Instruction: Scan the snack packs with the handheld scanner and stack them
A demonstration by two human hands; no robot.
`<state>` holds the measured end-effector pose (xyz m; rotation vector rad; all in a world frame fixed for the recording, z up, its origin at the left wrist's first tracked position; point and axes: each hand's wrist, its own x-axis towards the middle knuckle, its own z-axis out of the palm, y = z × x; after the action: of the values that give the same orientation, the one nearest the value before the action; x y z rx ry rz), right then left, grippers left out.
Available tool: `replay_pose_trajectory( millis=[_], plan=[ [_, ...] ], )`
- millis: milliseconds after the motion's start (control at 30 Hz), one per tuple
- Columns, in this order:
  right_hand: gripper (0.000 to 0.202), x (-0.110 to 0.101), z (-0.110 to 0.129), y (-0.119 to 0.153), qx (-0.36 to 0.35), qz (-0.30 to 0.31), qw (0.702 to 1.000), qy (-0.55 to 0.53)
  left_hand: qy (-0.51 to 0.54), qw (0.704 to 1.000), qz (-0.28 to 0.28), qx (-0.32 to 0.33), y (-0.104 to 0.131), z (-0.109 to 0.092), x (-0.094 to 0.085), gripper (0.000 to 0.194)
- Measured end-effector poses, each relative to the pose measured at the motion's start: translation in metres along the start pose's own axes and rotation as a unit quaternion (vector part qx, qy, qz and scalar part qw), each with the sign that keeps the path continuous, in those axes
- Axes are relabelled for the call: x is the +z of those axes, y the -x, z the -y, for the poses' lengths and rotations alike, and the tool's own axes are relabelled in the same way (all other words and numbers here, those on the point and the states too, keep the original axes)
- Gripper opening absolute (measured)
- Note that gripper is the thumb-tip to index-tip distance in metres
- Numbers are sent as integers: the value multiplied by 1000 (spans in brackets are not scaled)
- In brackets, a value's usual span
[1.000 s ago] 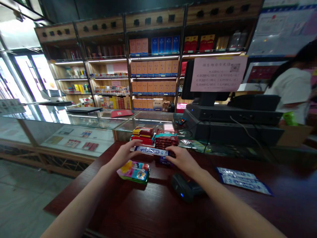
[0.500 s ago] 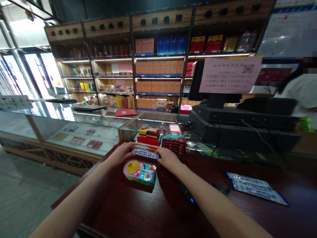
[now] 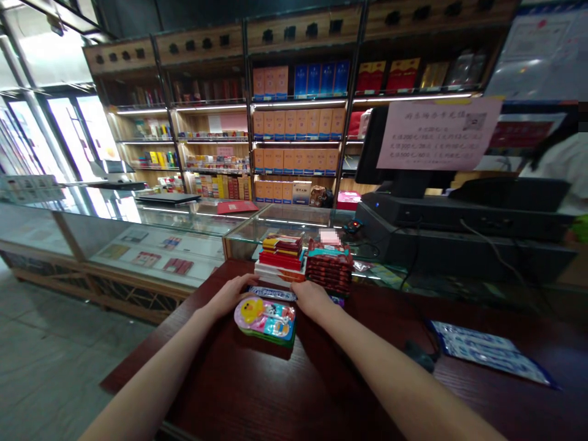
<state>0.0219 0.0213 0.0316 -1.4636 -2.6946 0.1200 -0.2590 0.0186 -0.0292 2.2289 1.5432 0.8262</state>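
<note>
A long blue-and-white packet (image 3: 273, 294) lies low across the dark wooden counter, with one hand at each end. My left hand (image 3: 233, 294) has its fingers closed on the left end. The right end is gripped by my right hand (image 3: 315, 300), whose fingertips are partly hidden. Just in front of the packet sits a small pile of colourful packs with a yellow duck (image 3: 266, 321). Behind it stand a stack of red, yellow and white packets (image 3: 281, 258) and a stack of brown wrapped packs (image 3: 329, 269). A purple edge (image 3: 339, 301) shows beside my right hand.
A flat blue-and-white pack (image 3: 493, 352) lies at the right, near a black object (image 3: 420, 355). A monitor bearing a pink notice (image 3: 434, 135) stands behind. Glass display cases (image 3: 165, 245) extend left. A person in white (image 3: 558, 159) is at the far right.
Both hands have brought the blue-and-white packet slightly down and nearer to me, closer to the duck packs. The purple edge now shows beside my right hand. The view has shifted slightly.
</note>
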Motion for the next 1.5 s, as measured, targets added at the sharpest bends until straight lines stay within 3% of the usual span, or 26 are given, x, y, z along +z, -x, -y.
replay_pose_trajectory(
  millis=[467,1000,1300,1500],
  plan=[
    [50,-2,-3,11,-33,17,999,25,24,998,-47,-19,-7,13,7,50],
    [49,-3,3,16,-42,21,999,15,7,993,-103,-49,-11,11,13,39],
    [50,-6,-3,20,-57,1,998,-23,8,993,-110,-39,0,-5,-5,38],
    [51,-13,-8,33,-67,-25,997,-35,-6,991,-130,-28,6,-34,-22,39]
  ],
)
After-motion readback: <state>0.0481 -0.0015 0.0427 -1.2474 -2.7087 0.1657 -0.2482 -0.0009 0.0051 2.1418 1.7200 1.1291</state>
